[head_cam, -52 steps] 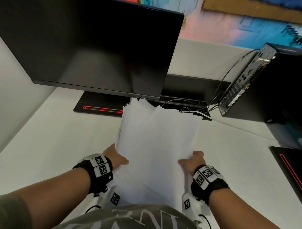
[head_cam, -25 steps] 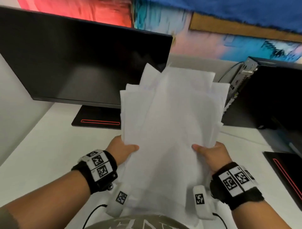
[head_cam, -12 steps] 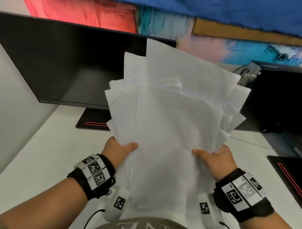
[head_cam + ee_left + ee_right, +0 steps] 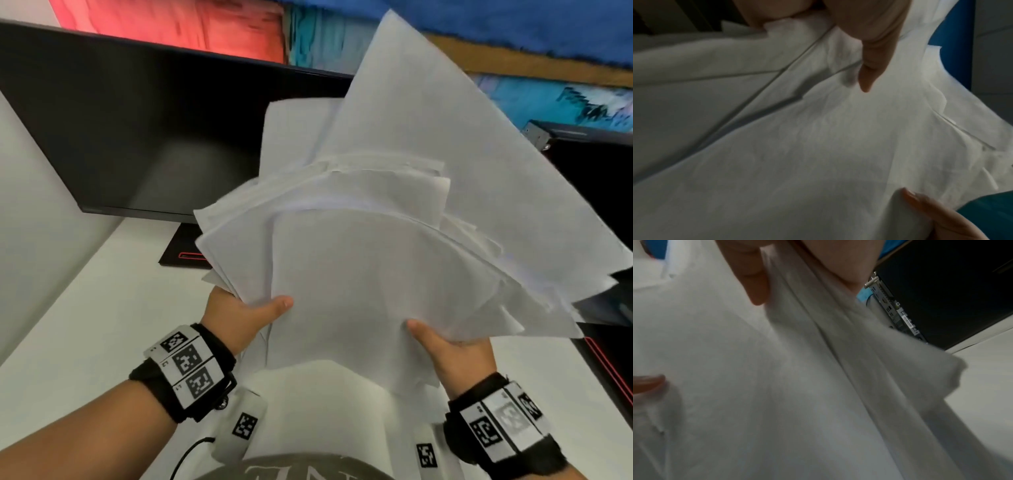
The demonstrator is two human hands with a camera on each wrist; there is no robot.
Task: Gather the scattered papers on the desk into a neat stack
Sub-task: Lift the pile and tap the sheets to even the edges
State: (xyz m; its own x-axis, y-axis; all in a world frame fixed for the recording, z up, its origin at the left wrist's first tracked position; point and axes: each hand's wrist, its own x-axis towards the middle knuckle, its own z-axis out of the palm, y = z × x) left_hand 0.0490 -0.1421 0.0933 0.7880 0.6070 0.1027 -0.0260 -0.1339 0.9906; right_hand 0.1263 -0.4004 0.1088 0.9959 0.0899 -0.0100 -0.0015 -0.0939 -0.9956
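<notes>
Holding fanned papers [image 4: 376, 274] aloft above white desk [image 4: 85, 325].
Left hand [image 4: 239, 317] and right hand [image 4: 452, 356] each pinch lower edges; sheets thin, matte, crinkled, corners splayed unevenly.

Both forearms raised forward, banded wrists apart. Left hand [image 4: 239, 318] pinches loose bundle of white paper sheets [image 4: 376, 274] at lower left edge, thumb on top. Right hand [image 4: 452, 353] pinches lower right edge likewise.
</notes>
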